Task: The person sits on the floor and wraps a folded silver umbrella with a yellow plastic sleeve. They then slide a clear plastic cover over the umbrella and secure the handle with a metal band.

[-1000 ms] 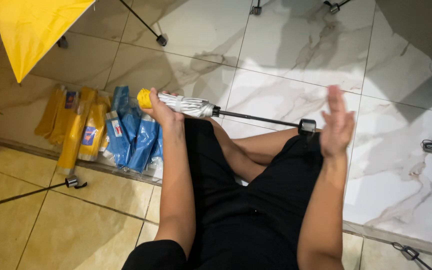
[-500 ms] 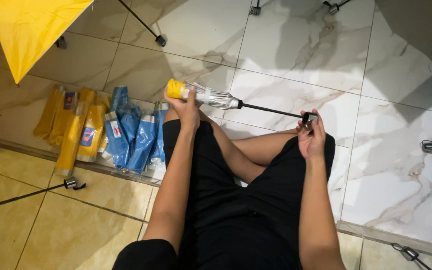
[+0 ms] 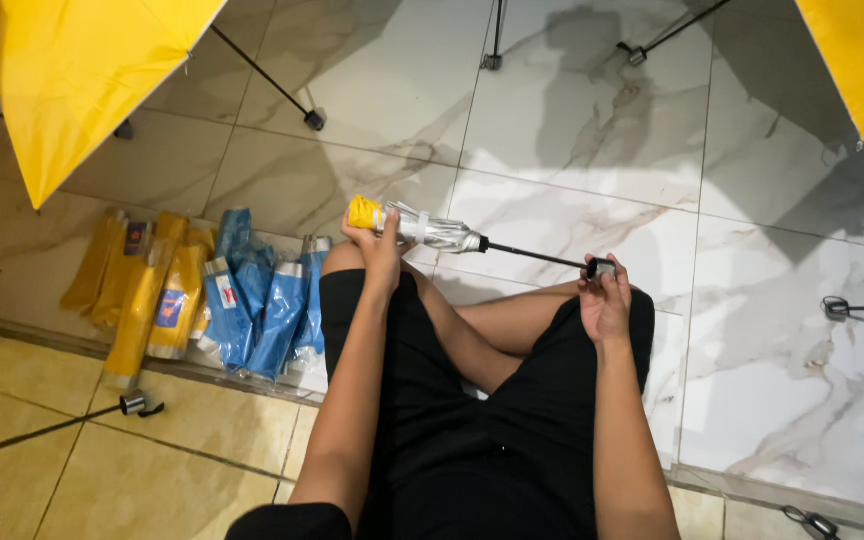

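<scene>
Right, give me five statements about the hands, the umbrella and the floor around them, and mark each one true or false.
1. The left hand grips the folded canopy end of a collapsed umbrella with a yellow tip. True.
2. The right hand rests flat on the marble floor. False: it holds the dark handle end of the umbrella's extended shaft.
3. A row of sleeved umbrellas, yellow and blue, lies on the floor to the person's left. True.
4. The sleeved umbrellas are all red. False: they are yellow and blue.
5. An open yellow umbrella shows at the upper left. True.
</scene>
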